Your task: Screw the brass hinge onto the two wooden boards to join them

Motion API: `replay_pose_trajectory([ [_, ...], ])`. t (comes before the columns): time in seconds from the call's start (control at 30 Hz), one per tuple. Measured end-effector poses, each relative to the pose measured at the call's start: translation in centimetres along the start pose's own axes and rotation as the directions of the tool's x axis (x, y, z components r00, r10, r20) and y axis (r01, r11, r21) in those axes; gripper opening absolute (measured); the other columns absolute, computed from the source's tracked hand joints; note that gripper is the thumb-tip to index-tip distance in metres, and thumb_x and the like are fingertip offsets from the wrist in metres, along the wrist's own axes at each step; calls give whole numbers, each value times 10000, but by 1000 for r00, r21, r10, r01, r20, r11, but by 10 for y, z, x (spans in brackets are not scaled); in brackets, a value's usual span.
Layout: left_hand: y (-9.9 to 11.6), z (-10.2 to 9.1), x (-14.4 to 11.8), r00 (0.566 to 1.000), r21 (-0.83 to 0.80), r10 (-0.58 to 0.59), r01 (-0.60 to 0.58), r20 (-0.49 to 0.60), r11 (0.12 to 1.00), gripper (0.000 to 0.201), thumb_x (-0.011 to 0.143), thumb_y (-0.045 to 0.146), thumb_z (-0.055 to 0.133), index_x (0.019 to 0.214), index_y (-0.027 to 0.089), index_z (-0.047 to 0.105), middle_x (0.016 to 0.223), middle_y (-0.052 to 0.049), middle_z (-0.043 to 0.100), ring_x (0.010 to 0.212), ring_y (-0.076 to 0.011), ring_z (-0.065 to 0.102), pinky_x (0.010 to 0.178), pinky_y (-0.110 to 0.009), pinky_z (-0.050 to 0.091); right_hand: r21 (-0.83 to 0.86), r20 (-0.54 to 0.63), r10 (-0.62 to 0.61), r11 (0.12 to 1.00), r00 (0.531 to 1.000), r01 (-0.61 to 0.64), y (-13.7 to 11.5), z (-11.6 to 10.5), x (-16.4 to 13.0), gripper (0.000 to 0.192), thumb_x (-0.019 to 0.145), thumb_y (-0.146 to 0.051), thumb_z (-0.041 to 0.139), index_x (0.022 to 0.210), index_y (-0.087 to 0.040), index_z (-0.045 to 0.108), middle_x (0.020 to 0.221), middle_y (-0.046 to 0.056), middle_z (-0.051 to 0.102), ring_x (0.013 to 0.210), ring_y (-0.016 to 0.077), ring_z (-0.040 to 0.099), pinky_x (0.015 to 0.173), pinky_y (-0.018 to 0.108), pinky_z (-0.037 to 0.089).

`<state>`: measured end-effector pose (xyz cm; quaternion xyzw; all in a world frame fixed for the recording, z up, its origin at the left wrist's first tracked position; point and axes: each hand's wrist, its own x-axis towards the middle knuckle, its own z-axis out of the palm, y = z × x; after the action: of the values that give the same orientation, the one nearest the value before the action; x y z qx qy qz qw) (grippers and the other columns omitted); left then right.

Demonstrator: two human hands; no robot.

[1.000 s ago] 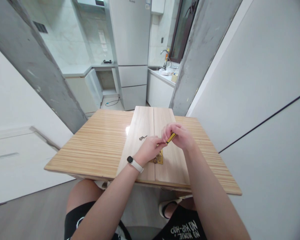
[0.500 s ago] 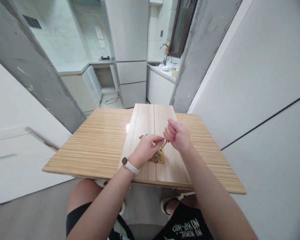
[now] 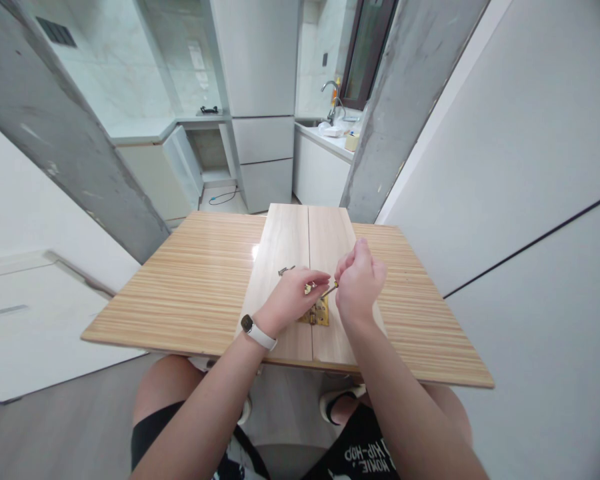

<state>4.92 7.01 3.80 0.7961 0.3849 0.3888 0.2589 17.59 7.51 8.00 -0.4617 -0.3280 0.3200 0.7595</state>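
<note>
Two pale wooden boards [image 3: 285,247] lie side by side on a striped wooden table [image 3: 200,287]. A brass hinge [image 3: 321,313] sits across their seam near the front. My right hand [image 3: 357,283] is closed around a screwdriver whose shaft [image 3: 330,288] points left and down toward the hinge. My left hand [image 3: 293,297], with a white watch on the wrist, pinches something small at the screwdriver's tip, just above the hinge. Loose screws [image 3: 285,271] lie on the left board beyond my left hand.
A grey concrete pillar [image 3: 400,100] rises behind the table's far right corner, and a white wall panel [image 3: 520,200] runs along the right. Beyond the table are a fridge [image 3: 260,100], white cabinets and a sink counter [image 3: 330,140]. My knees are under the table's front edge.
My right hand has tipped the screwdriver so its tip points down at the hinge, and the yellow handle is now hidden in my fist. My left hand has shifted slightly toward the tip.
</note>
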Motion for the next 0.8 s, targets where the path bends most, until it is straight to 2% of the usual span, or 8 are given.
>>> replay_pose_trajectory([
  [0.1, 6, 0, -1, 1000, -8, 21, -21, -2, 1000, 191, 954, 217, 717, 1127, 211, 796, 1012, -59, 806, 922, -201, 730, 879, -330, 563, -82, -113, -68, 995, 991, 59, 0, 3, -9, 576, 1026, -554, 509, 555, -254, 369, 462, -51, 372, 425, 116, 368, 422, 295, 279],
  [0.17, 11, 1, -1, 999, -21, 34, -34, -2, 999, 167, 948, 204, 717, 1095, 206, 794, 992, -55, 802, 904, -195, 724, 870, -319, 558, -85, -86, -76, 994, 993, 69, 0, 1, -11, 582, 1025, -578, 506, 560, -257, 367, 472, -49, 366, 436, 122, 364, 429, 304, 281],
  [0.3, 18, 8, -2, 999, -50, 46, -46, -12, 998, 132, 949, 194, 706, 1061, 197, 777, 992, -59, 788, 916, -202, 716, 855, -313, 545, -57, 130, -28, 998, 991, 36, -2, -11, -12, 596, 994, -600, 571, 549, -258, 371, 508, -41, 353, 469, 133, 355, 450, 316, 298],
  [0.4, 21, 13, -4, 998, -70, 48, -51, -45, 996, 129, 953, 181, 697, 1064, 188, 764, 1005, -66, 779, 928, -207, 705, 857, -317, 536, -59, 328, 2, 998, 945, 18, -8, -21, -7, 597, 971, -606, 614, 541, -239, 424, 595, -1, 456, 561, 150, 433, 511, 311, 363],
  [0.5, 21, 17, -4, 996, -91, 36, -43, -79, 995, 107, 967, 220, 696, 1038, 191, 772, 974, -60, 771, 900, -200, 693, 850, -313, 530, -44, 583, 23, 999, 812, 3, -20, -28, 6, 539, 945, -553, 673, 558, -212, 517, 774, 52, 618, 710, 171, 543, 630, 306, 452],
  [0.6, 16, 20, -2, 997, -133, 11, -21, -77, 991, 136, 969, 268, 703, 1047, 210, 798, 976, -51, 779, 902, -198, 688, 860, -316, 528, 1, 786, 26, 999, 618, -42, -31, -31, 25, 428, 919, -488, 709, 619, -190, 638, 903, 80, 692, 819, 194, 604, 753, 323, 493],
  [0.73, 7, 20, 1, 995, -248, -98, 87, -34, 965, 207, 940, 360, 731, 908, 174, 818, 838, -25, 768, 780, -181, 660, 750, -294, 517, -72, 943, 116, 986, 312, -149, -35, -27, 41, 480, 940, -519, 676, 603, -178, 651, 651, 56, 657, 598, 170, 560, 609, 315, 427],
  [0.8, 5, 18, 2, 995, -307, -102, 98, 3, 947, 259, 940, 389, 724, 868, 160, 818, 798, -15, 757, 731, -159, 632, 698, -272, 490, -128, 961, 162, 979, 224, -161, -33, -27, 43, 565, 948, -523, 678, 508, -191, 555, 495, 14, 555, 474, 130, 450, 538, 297, 351],
])
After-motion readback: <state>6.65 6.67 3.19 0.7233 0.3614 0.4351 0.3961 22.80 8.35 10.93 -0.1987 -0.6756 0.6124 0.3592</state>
